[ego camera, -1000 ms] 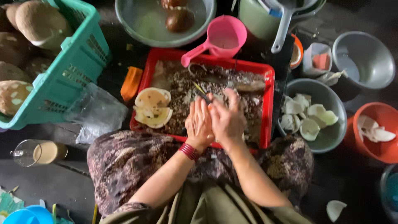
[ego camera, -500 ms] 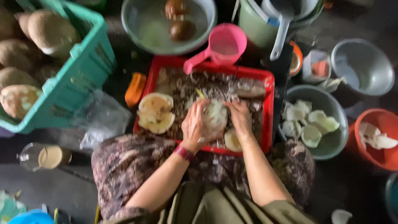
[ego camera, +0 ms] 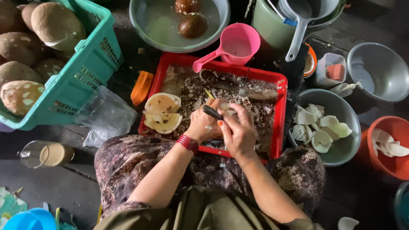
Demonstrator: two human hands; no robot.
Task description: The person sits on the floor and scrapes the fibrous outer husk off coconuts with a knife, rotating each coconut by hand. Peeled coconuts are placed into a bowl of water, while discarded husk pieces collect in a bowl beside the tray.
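Observation:
Both my hands meet over a red plastic tray (ego camera: 281,115) full of brown coconut shavings, which rests on my lap. My left hand (ego camera: 202,127), with a red band at the wrist, is closed around a dark-handled knife (ego camera: 211,112). My right hand (ego camera: 239,133) holds a small white coconut piece (ego camera: 226,107) against the tool. Two pale peeled coconut halves (ego camera: 162,114) lie on the tray just left of my left hand. Another knife (ego camera: 252,91) lies at the tray's far side.
A bowl (ego camera: 346,147) of white coconut pieces stands right of the tray, with an orange bowl (ego camera: 377,164) beyond it. A teal basket (ego camera: 87,72) of brown coconuts is at the left. A pink scoop (ego camera: 237,42) and a water basin (ego camera: 155,23) sit behind; a glass (ego camera: 42,154) stands near left.
My hands have drawn back toward the tray's near edge. The round white piece held up half a second ago is now mostly covered by my fingers, and the dark handle shows.

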